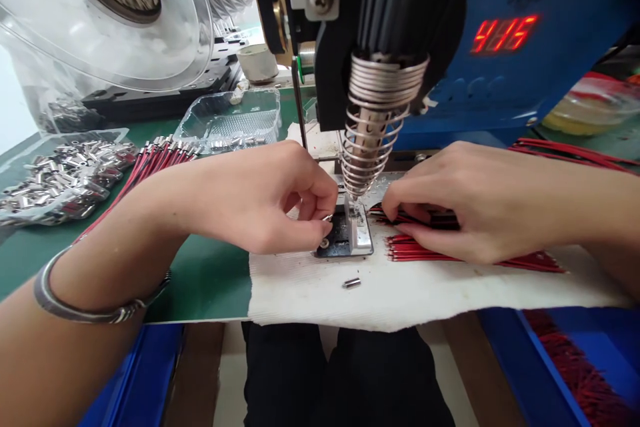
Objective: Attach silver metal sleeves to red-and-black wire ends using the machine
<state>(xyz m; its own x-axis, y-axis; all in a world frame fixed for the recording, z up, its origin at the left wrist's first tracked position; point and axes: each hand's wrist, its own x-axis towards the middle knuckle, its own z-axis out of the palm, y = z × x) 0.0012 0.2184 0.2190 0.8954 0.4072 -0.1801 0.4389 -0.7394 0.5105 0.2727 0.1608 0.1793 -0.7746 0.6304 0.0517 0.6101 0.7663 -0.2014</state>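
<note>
My left hand (295, 207) is pinched on a small silvery metal connector (327, 218), mostly covered by the fingertips. Just beneath it is a dark metal fixture (340, 247) with a shiny upright block (359, 233). The soldering iron (370, 127), its tip wrapped in a wire coil, points down at that block. To the right, my right hand (450, 207) is closed on thin red and black wires (383, 213), their ends toward the fixture. A bundle of red wires (420, 250) lies under that hand. One loose metal connector (351, 283) lies on the white cloth (320, 297).
At left stand a tray (75, 173) heaped with metal connectors, finished-looking red wires (160, 160) and a clear plastic tray (230, 117). A big spool (150, 20) rises behind. The blue machine (500, 93) fills the back right. Blue bins (520, 360) sit below the table edge.
</note>
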